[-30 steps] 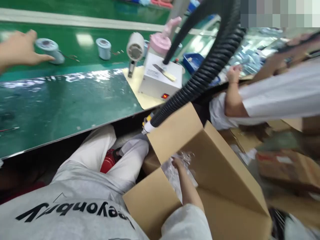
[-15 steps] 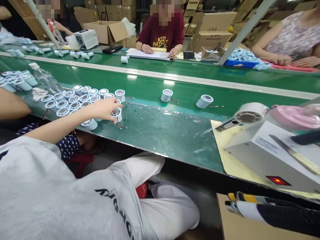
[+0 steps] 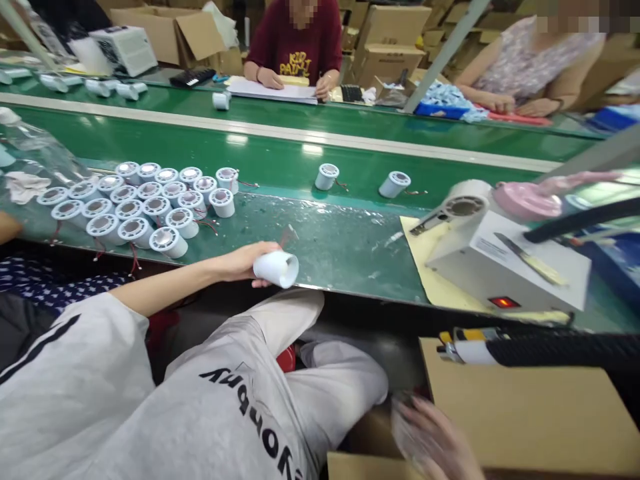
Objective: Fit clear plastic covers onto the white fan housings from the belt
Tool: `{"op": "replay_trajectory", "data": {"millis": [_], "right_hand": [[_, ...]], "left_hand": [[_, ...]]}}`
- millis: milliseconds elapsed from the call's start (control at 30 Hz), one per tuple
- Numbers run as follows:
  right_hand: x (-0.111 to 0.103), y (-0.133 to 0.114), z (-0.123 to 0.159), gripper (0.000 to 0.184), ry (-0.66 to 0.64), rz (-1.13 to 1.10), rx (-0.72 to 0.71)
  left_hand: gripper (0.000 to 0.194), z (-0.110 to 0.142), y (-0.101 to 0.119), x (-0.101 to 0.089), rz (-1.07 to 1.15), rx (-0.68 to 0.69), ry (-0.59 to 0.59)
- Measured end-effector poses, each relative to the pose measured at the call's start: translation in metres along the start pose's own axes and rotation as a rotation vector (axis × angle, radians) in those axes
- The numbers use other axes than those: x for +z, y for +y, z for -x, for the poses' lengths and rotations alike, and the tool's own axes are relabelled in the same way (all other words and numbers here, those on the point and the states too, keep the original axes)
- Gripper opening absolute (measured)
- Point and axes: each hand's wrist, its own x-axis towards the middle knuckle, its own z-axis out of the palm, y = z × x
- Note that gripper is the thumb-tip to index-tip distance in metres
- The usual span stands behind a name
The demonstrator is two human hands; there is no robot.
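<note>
My left hand (image 3: 250,261) is wrapped round a light-blue cylindrical housing (image 3: 274,268), held tilted above the table's front edge. Its open end faces right, and thin wires stick up behind it. To the left stand several similar housings (image 3: 131,211) in close rows, with round vented tops and red wires. Low on the right, my right hand (image 3: 440,437) is blurred by motion, beside an open cardboard box (image 3: 530,413). Its fingers are bent round a clear, plastic-looking thing (image 3: 406,427) whose kind I cannot make out.
Two housings (image 3: 327,177) stand apart on the green belt (image 3: 280,157). At right, a grey device (image 3: 505,267) with a lit red switch carries a knife (image 3: 533,259), a pink round part and another housing. A black hose (image 3: 560,350) crosses above the box. Co-workers sit opposite.
My left hand has drawn a housing from the group toward me and tipped it over. My right hand has come into clear view low down by the box. The view has shifted right.
</note>
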Motion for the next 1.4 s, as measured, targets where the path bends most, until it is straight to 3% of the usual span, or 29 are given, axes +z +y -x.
{"op": "replay_trajectory", "data": {"millis": [67,133,200,267,400,567,700,800,900,1067,1267,1400], "right_hand": [[0.008,-0.026,0.007,0.042,0.027,0.058,-0.208],[0.023,-0.052,-0.005,0.044,0.131,0.222,-0.411],[0.037,-0.069,-0.024,0.043,0.23,0.403,-0.436],[0.043,-0.075,-0.04,0.039,0.242,0.507,-0.396],[0.041,-0.07,-0.041,0.028,0.223,0.476,-0.385],[0.043,-0.066,-0.026,0.035,0.243,0.455,-0.419],[0.053,-0.062,-0.03,0.044,0.217,0.524,-0.294],[0.058,-0.057,-0.036,0.031,0.075,0.356,-0.195],[0.055,-0.055,-0.037,0.002,-0.026,-0.011,-0.114],[0.042,-0.059,-0.034,0.025,0.071,-0.398,0.058],[0.035,-0.057,-0.035,0.034,0.14,-0.671,0.203],[0.032,-0.054,-0.035,0.029,0.152,-0.843,0.193]], "left_hand": [[0.052,-0.015,-0.01,0.041,0.175,-0.128,-0.235],[0.048,-0.024,-0.015,0.072,0.166,-0.147,-0.378],[0.043,-0.029,-0.015,0.09,0.101,-0.117,-0.466],[0.035,-0.03,-0.01,0.097,-0.067,-0.016,-0.494],[0.029,-0.03,0.0,0.096,-0.54,0.269,-0.366],[0.033,-0.042,-0.006,0.097,-0.551,0.157,-0.373],[0.03,-0.042,-0.009,0.104,-0.635,0.154,-0.39],[0.027,-0.035,-0.004,0.11,-0.753,0.218,-0.324],[0.026,-0.033,-0.005,0.111,-0.651,0.312,-0.217],[0.06,-0.041,-0.023,0.107,-0.435,0.384,-0.234],[0.065,-0.044,-0.03,0.105,-0.351,0.473,-0.445],[0.068,-0.038,-0.024,0.107,-0.265,0.404,-0.456]]}}
